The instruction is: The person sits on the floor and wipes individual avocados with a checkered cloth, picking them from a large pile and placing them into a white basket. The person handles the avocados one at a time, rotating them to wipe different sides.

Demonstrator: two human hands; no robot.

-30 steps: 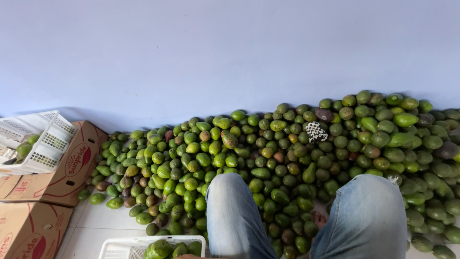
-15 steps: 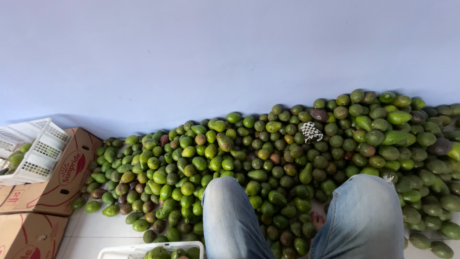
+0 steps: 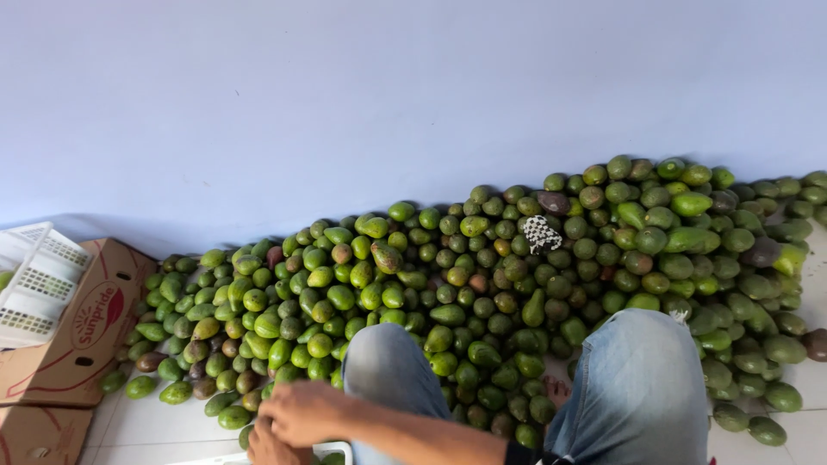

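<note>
Both hands have come into view at the near edge since half a second ago, where only knees showed. One huge avocado heap (image 3: 534, 284), too many to count, lies against the far wall. Two cardboard boxes (image 3: 77, 336) sit left, bearing one white crate (image 3: 34, 284). Right hand (image 3: 301, 412) overlaps left hand (image 3: 269, 448) above a white basket rim (image 3: 332, 448); their grip cannot be told.

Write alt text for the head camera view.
Two bare hands, right hand over left hand, meet above a white plastic crate rim, beside knees in blue jeans. A big heap of green avocados lies against a pale blue wall; brown cardboard boxes sit at left.
</note>
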